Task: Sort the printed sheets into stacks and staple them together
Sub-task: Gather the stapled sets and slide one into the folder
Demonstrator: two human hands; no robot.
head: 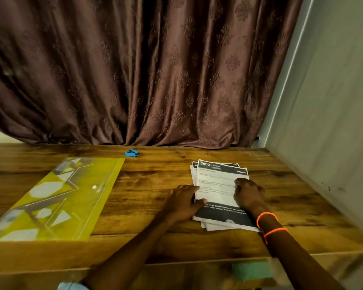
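Note:
A loose pile of printed sheets (pixel 217 181) with black header and footer bands lies on the wooden table (pixel 151 181), right of centre. My left hand (pixel 183 203) lies at the pile's left edge, its thumb over the top sheet and its fingers at the edge. My right hand (pixel 247 192) rests on the top sheet with curled fingers; whether it pinches the paper I cannot tell. A small blue stapler (pixel 132 153) sits at the back of the table near the curtain, well away from both hands.
A yellow plastic folder (pixel 57 197) with a grey geometric pattern lies on the left half of the table. A brown patterned curtain (pixel 145 70) hangs behind the table. A grey wall (pixel 327 122) borders the right side. A green object (pixel 252 270) shows below the front edge.

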